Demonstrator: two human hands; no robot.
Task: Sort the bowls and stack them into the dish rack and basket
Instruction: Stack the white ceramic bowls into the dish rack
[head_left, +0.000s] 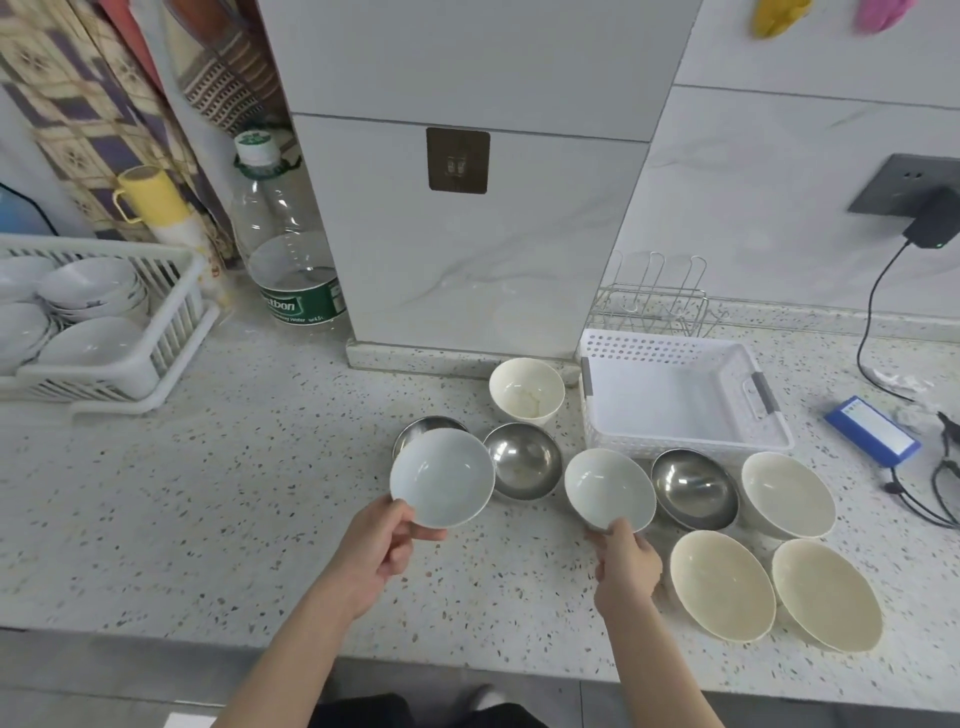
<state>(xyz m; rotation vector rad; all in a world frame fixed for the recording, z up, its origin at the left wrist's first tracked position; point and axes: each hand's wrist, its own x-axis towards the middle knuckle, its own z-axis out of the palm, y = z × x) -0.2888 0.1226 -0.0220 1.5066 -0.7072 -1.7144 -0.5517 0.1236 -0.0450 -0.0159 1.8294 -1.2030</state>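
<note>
Bowl rims (415, 514) pinched in L (376, 551) & R grip (626, 564).

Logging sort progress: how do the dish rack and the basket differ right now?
The dish rack sits far left and already holds stacked white bowls; the basket sits right and holds no bowls. The dish rack has slatted sides, the basket perforated walls with grey handles. Both are white plastic on the counter.

Head cam, single wide-angle view: you look fwd and down from standing height onto the countertop (208, 493); near edge close below you; back wall (779, 208) at top; frame edges bend.
</note>
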